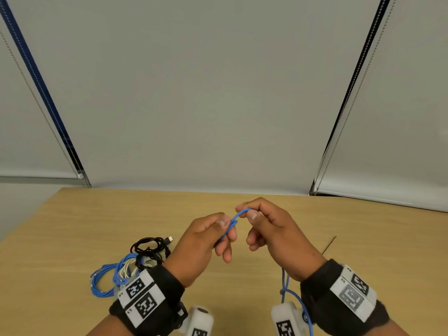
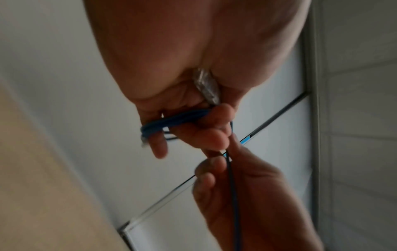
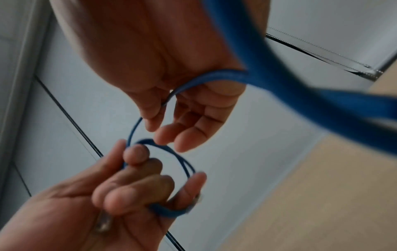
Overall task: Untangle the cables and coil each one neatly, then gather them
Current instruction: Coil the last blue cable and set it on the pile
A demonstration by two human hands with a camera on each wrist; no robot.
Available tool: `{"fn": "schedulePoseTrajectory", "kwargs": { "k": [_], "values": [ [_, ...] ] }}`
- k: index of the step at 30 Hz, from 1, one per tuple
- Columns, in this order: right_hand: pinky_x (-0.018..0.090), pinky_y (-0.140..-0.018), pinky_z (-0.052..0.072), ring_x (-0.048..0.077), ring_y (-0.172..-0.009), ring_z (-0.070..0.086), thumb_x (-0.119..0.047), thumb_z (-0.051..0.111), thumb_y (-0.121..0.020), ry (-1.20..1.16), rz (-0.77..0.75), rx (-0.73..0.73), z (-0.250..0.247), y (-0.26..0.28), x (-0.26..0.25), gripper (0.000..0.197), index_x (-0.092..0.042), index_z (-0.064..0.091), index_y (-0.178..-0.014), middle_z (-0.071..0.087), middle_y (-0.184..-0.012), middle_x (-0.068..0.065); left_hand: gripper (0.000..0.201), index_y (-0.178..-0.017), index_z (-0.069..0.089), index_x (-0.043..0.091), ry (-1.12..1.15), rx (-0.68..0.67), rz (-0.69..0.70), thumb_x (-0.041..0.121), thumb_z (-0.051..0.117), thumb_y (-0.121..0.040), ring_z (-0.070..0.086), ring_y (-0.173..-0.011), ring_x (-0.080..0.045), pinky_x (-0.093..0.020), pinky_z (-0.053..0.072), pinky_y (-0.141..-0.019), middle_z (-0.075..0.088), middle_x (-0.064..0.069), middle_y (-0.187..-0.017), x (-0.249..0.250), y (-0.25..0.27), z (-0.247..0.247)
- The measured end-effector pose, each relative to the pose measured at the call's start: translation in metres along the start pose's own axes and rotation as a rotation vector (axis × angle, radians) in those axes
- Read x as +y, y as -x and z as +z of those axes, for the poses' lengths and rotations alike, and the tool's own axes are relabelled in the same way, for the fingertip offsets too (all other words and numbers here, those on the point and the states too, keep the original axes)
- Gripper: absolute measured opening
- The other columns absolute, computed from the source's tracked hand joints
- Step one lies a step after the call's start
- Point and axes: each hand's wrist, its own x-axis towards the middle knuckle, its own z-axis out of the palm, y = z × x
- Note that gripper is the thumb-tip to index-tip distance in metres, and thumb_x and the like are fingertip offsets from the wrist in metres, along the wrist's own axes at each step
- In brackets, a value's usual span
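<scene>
While the wood-grain table (image 1: 242,275) bears a pile (image 1: 131,265) of coiled blue, cream and black cables, the blue cable (image 1: 236,219) is up between both hands. The left hand (image 1: 201,241) grips small loops and, seemingly, a clear plug (image 2: 206,86); the right hand (image 1: 271,229) pinches the next turn. Keep loops equal, feeding the smooth round cord without twist.

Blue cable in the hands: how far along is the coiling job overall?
Done: nothing looks finished. In hand: the left hand holds a few small loops of the blue cable, and the right hand pinches the next stretch; its tail hangs loose below the right wrist. Left: the pile of blue, white and black cables on the table looks tangled, ungathered.
</scene>
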Motion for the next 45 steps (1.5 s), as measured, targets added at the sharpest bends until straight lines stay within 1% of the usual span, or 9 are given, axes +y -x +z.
{"fn": "schedulePoseTrajectory", "kwargs": {
  "k": [8,14,17,22,25,28,33,41,45],
  "values": [
    [0.023,-0.043,0.026,0.007,-0.048,0.031,-0.031,0.039,-0.107,-0.115,0.024,-0.018,0.012,0.000,0.001,0.026,-0.017,0.057,-0.095,0.045,-0.061,-0.003,0.033,-0.073,0.060,0.017,0.342,-0.025,-0.009,0.043,0.059,-0.092,0.028,-0.043,-0.010,-0.029,0.045,-0.051,0.034,0.007,-0.052,0.016,0.007,0.019],
    [0.030,-0.048,0.040,0.014,-0.050,0.044,-0.034,0.046,-0.104,-0.038,-0.018,-0.066,0.008,-0.002,0.005,0.023,-0.025,0.067,-0.105,0.066,-0.079,0.005,0.034,-0.077,0.057,0.011,0.580,0.057,-0.044,0.038,0.056,-0.097,0.044,-0.042,-0.016,-0.041,0.056,-0.060,0.040,-0.002,-0.054,0.025,0.004,0.010],
    [0.028,-0.051,0.043,0.013,-0.050,0.048,-0.040,0.048,-0.103,-0.036,0.017,-0.134,0.012,0.002,0.013,0.024,-0.029,0.068,-0.106,0.065,-0.076,0.001,0.036,-0.080,0.058,0.009,0.714,0.046,-0.001,0.038,0.052,-0.100,0.074,-0.081,-0.043,-0.052,0.060,-0.072,0.064,-0.017,-0.071,0.026,0.001,0.001],
    [0.030,-0.058,0.046,0.015,-0.057,0.055,-0.023,0.050,-0.104,-0.120,0.190,-0.246,0.026,0.010,0.025,0.016,-0.020,0.062,-0.114,0.065,-0.074,0.006,0.035,-0.086,0.054,0.008,0.754,0.167,0.082,0.036,0.044,-0.105,0.060,-0.123,-0.050,-0.055,0.057,-0.091,0.067,-0.029,-0.126,0.025,-0.008,-0.004],
    [0.029,-0.057,0.049,0.018,-0.053,0.058,-0.001,0.051,-0.100,-0.154,0.357,-0.395,0.035,0.020,0.032,0.022,-0.010,0.054,-0.120,0.064,-0.070,0.008,0.024,-0.089,0.053,0.011,0.622,0.347,0.195,0.027,0.045,-0.105,0.062,-0.125,-0.039,-0.055,0.048,-0.102,0.067,-0.022,-0.131,0.028,-0.018,-0.017],
    [0.029,-0.060,0.052,0.019,-0.056,0.061,-0.003,0.051,-0.099,-0.139,0.407,-0.519,0.038,0.030,0.031,0.019,-0.006,0.056,-0.117,0.066,-0.072,0.009,0.019,-0.093,0.057,0.014,0.130,0.451,0.234,0.030,0.050,-0.100,0.066,-0.121,-0.021,-0.041,0.049,-0.099,0.074,0.001,-0.125,0.031,-0.023,-0.027],
    [0.028,-0.055,0.051,0.018,-0.048,0.056,-0.025,0.057,-0.100,-0.093,0.315,-0.490,0.021,0.025,0.011,0.019,-0.015,0.063,-0.115,0.064,-0.064,0.005,0.019,-0.104,0.064,0.012,-0.639,0.120,0.168,0.023,0.049,-0.105,0.068,-0.106,-0.002,-0.034,0.053,-0.095,0.074,0.015,-0.114,0.004,-0.012,-0.025],
    [0.037,-0.071,0.054,0.023,-0.058,0.068,-0.040,0.066,-0.091,-0.230,0.353,-0.397,-0.023,0.012,0.009,0.033,-0.010,0.072,-0.104,0.071,-0.076,0.013,0.038,-0.084,0.058,0.021,-0.666,-0.290,0.011,0.052,0.040,-0.095,0.069,-0.074,-0.011,-0.039,0.054,-0.076,0.068,0.005,-0.071,0.003,0.000,-0.030],
    [0.048,-0.081,0.055,0.023,-0.045,0.062,-0.062,0.040,-0.100,-0.584,0.520,-0.443,-0.036,0.013,0.028,0.066,-0.008,0.062,-0.132,0.067,-0.067,0.018,0.029,-0.078,0.049,0.024,-0.824,-0.156,0.074,0.044,0.043,-0.099,0.065,-0.067,-0.008,-0.035,0.048,-0.065,0.063,0.001,-0.071,-0.001,-0.006,-0.046]
  ]
}}
